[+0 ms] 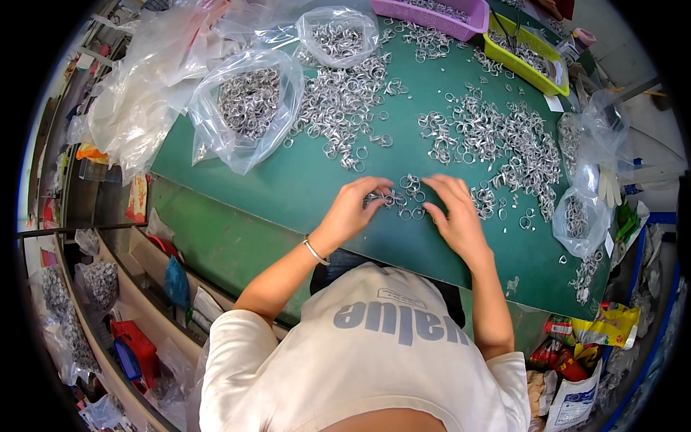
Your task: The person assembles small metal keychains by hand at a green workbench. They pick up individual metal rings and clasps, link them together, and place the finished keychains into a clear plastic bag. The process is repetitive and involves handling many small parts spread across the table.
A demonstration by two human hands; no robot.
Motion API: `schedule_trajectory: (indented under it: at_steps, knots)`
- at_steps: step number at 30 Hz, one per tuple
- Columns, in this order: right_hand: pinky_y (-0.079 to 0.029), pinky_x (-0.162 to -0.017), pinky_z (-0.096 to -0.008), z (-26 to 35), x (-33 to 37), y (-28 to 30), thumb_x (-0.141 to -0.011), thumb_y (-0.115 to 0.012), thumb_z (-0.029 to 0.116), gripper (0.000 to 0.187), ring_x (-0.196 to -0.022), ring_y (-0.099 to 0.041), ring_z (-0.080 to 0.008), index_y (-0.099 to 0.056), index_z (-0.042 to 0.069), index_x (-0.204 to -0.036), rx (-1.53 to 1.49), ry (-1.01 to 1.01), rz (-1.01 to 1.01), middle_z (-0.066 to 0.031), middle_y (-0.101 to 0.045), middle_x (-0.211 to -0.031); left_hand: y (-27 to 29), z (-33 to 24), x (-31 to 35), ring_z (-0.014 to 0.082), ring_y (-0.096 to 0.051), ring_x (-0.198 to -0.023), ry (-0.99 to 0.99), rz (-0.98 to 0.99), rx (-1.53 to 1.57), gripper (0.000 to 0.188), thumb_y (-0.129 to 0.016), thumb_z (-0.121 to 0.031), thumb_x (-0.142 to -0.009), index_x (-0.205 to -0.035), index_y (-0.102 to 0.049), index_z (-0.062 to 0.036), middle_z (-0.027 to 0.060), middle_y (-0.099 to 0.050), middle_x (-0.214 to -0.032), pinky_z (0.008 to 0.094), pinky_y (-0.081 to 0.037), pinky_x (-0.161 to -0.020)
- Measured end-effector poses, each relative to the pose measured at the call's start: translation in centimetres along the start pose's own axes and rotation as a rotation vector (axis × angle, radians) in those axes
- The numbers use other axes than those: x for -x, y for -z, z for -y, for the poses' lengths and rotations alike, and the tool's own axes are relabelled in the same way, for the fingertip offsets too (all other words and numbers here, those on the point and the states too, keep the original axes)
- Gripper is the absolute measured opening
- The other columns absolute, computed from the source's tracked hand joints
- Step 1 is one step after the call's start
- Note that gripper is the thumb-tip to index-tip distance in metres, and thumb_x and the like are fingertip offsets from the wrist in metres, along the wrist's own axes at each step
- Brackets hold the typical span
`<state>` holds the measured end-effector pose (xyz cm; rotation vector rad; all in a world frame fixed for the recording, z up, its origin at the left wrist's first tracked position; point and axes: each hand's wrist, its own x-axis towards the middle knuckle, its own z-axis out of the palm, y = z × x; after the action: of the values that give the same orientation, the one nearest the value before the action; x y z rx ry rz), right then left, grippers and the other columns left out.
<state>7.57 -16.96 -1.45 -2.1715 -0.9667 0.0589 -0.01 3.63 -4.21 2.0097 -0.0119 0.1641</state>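
A small cluster of silver metal rings (412,189) lies on the green tabletop between my hands. My left hand (349,211) is curled at the cluster's left side, with several rings between its thumb and fingers. On the other side my right hand (456,216) is open, fingers and thumb apart, curved toward the cluster; no ring shows in its grasp. Just beyond it spreads a large loose pile of rings (497,137). Another loose pile (342,101) lies farther off, left of centre, beside an opened clear plastic bag (284,122) full of rings.
At the back stand a second ring-filled bag (306,32), a purple basket (461,27) and a yellow-green basket (515,63) with a dark-handled tool. A small bag of rings (581,241) sits at the right edge. Clear plastic sheeting (137,108) covers the left corner.
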Motion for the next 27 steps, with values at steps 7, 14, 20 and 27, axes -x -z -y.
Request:
schedule_trajectory:
  at_steps: [7, 14, 20, 27]
  knots:
    - [-0.040, -0.087, -0.0354, 1.1, -1.3, -2.1, -0.072, -0.071, 0.008, 0.034, -0.101, -0.052, -0.0263, -0.062, 0.004, -0.105, -0.048, 0.057, 0.104, -0.0070, -0.062, -0.105, -0.7, 0.3, 0.1, 0.0142, -0.065, -0.084, 0.311, -0.090, 0.633, 0.017, -0.063, 0.008, -0.081, -0.097, -0.061, 0.0058, 0.0094, -0.065, -0.092, 0.0230, -0.052, -0.078]
    - [-0.047, -0.069, -0.0287, 2.2, -0.7, -2.3, -0.082, -0.063, 0.001, 0.019, -0.077, -0.060, -0.0158, -0.063, 0.000, -0.100, -0.518, -0.199, 0.010, -0.0091, -0.064, -0.090, -1.4, -0.4, 0.1, 0.0154, -0.063, -0.086, 0.088, -0.180, 0.641, 0.016, -0.065, 0.010, -0.078, -0.093, -0.062, 0.0055, 0.0085, -0.065, -0.089, 0.0258, -0.051, -0.078]
    - [-0.048, -0.069, -0.0210, 2.1, 0.1, -3.0, -0.086, -0.059, -0.003, 0.013, -0.078, -0.058, -0.0062, -0.062, -0.005, -0.098, -0.983, -0.426, -0.087, -0.0066, -0.064, -0.091, -1.6, -2.5, 0.6, 0.0197, -0.061, -0.094, -0.195, -0.201, 0.157, 0.018, -0.065, 0.009, -0.077, -0.093, -0.064, 0.0031, 0.0102, -0.062, -0.102, 0.0289, -0.051, -0.081]
    - [-0.048, -0.066, -0.0216, 2.2, 0.4, -3.3, -0.085, -0.060, -0.003, 0.011, -0.074, -0.060, -0.0076, -0.063, -0.005, -0.095, -0.815, -0.358, -0.181, -0.0062, -0.064, -0.086, -1.6, -3.1, 0.7, 0.0208, -0.061, -0.098, 0.203, 0.004, 0.678, 0.036, -0.064, 0.008, -0.078, -0.114, -0.060, 0.0034, 0.0111, -0.060, -0.108, 0.0291, -0.052, -0.088]
